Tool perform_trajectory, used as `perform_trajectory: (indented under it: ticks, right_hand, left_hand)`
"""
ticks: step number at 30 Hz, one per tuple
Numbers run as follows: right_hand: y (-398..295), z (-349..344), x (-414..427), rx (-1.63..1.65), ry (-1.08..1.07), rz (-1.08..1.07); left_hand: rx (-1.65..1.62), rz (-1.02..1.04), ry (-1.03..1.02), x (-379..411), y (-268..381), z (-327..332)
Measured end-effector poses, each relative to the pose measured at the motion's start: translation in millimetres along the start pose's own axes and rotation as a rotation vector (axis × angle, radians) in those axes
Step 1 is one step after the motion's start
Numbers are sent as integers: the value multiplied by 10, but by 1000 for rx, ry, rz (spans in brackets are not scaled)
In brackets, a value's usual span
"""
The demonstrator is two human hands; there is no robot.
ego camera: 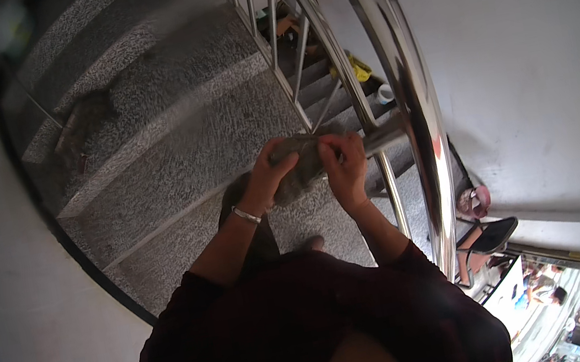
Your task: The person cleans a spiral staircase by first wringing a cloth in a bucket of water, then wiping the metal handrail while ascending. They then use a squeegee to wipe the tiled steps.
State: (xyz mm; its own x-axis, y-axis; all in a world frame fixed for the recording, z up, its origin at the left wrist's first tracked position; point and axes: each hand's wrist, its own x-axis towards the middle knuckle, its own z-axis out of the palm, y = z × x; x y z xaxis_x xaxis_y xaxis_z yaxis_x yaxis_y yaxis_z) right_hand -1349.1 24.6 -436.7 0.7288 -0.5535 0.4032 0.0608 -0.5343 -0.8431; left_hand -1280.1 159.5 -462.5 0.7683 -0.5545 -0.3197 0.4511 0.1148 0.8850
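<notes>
A crumpled grey-brown cloth (298,176) is held between my two hands, above the speckled stone stairs. My left hand (269,176), with a silvery bracelet at the wrist, grips the cloth's left side, thumb on top. My right hand (344,163) pinches its upper right edge between thumb and fingers, close to the steel railing. The cloth hangs below the fingers, and its lower part is blurred. One of my shoes shows below on a step.
A polished steel handrail (421,117) curves along the right. Stone steps (189,135) rise at the upper left. Beyond the railing are lower steps with a white cup-like object (384,94) and a yellow bag-like item (359,69). A chair (489,236) and a person (545,292) are farther below.
</notes>
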Motion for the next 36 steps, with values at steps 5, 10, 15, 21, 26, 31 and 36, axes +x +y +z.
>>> perform_trajectory:
  ticks: [5,10,15,21,26,31,36]
  right_hand:
    - [-204,312,1114,-187,139,-356]
    - [-267,785,2634,-369,183,-452]
    - [117,850,2580,-468,49,-146]
    - [288,562,1683,-810,66,-247]
    - [90,678,1203,-754,-18,-244]
    - [15,1686,2044,-466,84,-54]
    - [279,2562,3521,-223,326,-233]
  left_hand:
    - [274,471,31,824,792,-23]
    - [337,1128,218,2216,1825,479]
    - [139,878,33,2450,1219,586]
    - [205,393,-432,1906,748,281]
    - [155,176,-226,1460,528,-46]
    - [84,268,244,2122,1107,-507]
    - [403,939,308,3691,2027,-897]
